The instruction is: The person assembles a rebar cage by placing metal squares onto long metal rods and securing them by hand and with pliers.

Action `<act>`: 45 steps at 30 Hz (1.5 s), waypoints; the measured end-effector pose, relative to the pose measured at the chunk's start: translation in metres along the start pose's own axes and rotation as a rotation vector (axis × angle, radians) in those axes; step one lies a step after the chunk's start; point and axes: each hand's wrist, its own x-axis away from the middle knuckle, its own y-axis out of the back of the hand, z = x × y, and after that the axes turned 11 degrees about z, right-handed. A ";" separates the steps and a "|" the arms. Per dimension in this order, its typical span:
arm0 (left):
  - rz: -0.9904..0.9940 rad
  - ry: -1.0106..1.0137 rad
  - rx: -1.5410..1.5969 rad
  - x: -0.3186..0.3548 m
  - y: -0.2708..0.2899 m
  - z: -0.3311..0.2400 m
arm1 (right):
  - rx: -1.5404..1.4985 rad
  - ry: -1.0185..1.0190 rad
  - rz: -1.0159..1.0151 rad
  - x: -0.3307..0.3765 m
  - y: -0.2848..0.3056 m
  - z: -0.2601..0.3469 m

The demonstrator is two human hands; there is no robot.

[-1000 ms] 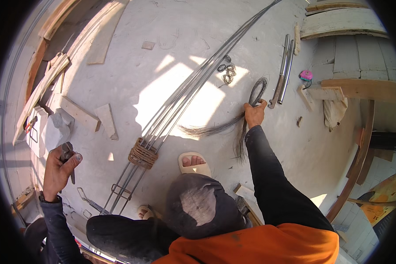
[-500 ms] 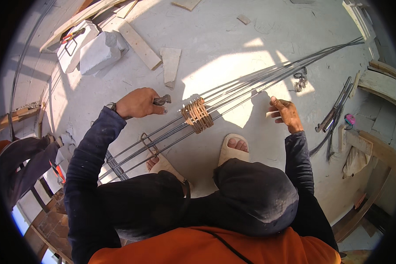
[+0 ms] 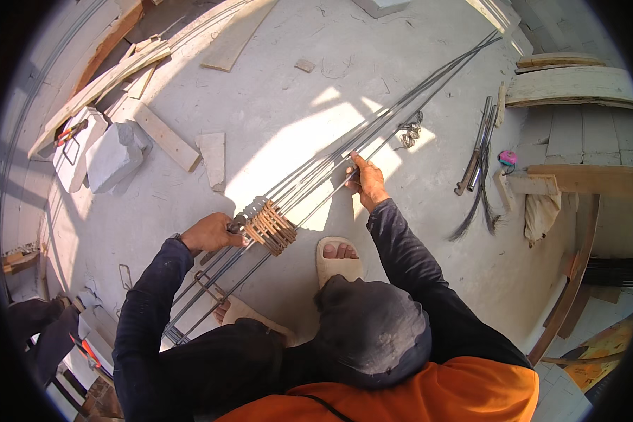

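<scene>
A bundle of long thin steel rebars [image 3: 309,176] runs slantwise from between my sandalled feet to the far right. A tight stack of rusty steel stirrups [image 3: 271,228] is threaded round the bars in front of me. My left hand [image 3: 209,233] is closed on dark metal pincers [image 3: 238,224], their head against the left side of the stack. Farther along, my right hand [image 3: 369,184] is closed round one near-side rebar, thumb on top. A single stirrup [image 3: 207,285] sits round the bars near my left foot.
Coiled tie wire [image 3: 410,131] lies beyond the bars. On the right are metal tools [image 3: 477,144], loose wire strands [image 3: 477,218] and a pink round object [image 3: 506,157]. White blocks [image 3: 116,156] and planks [image 3: 163,135] lie left. Another person's dark-clothed legs [image 3: 53,323] show lower left.
My right hand has moved from beside the bars onto a rebar and closed round it. My left hand has brought the pincers to the stirrup stack. The view has shifted to the right.
</scene>
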 end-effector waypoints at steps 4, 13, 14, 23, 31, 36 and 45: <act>-0.040 0.021 0.162 0.013 -0.002 -0.005 | 0.016 0.048 0.035 -0.005 0.002 0.016; -0.267 -0.050 -0.056 0.032 -0.007 -0.011 | -0.050 0.190 -0.013 -0.013 -0.011 0.016; -0.293 -0.033 -0.101 0.032 -0.008 -0.012 | -0.080 0.151 -0.018 -0.011 -0.014 0.017; -0.404 -0.093 -0.028 0.042 -0.020 -0.011 | -0.347 0.243 0.137 0.004 -0.011 0.022; -0.419 -0.103 -0.093 0.024 -0.021 -0.002 | -0.361 0.149 0.212 -0.015 -0.002 0.003; -0.577 -0.098 0.027 0.022 -0.006 -0.015 | -0.190 0.032 0.225 -0.009 0.004 0.001; -0.663 -0.222 -0.448 -0.078 0.084 -0.142 | -0.114 0.053 -0.059 -0.047 0.055 0.036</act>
